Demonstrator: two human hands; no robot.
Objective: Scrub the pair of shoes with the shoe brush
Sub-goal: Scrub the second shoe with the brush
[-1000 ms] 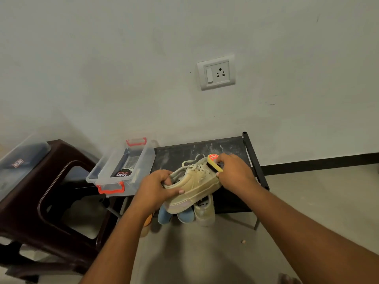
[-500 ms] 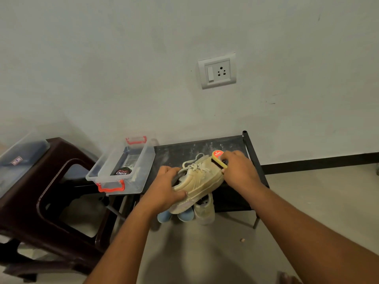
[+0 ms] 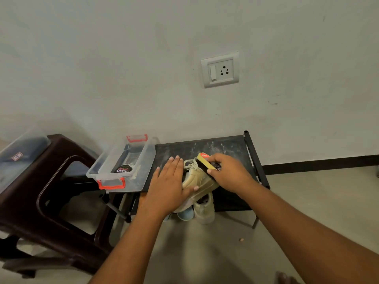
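Note:
A beige sneaker lies tilted on the top of the black shoe rack, laces pointing away from me. My left hand covers its heel end, fingers stretched flat and thumb pressed on its side. My right hand grips a yellow shoe brush with a red label, set against the sneaker's lace area. The second beige sneaker pokes out from the shelf below.
A clear box with red handles sits on the rack's left end, holding a Cherry polish tin. A brown plastic stool stands at left with a clear lid on it. Blue shoes sit under the rack. A wall socket is above.
My left hand has moved from gripping the sneaker's heel to lying flat over it with fingers stretched out. The sneaker has come lower onto the rack, and the brush has stayed at its laces.

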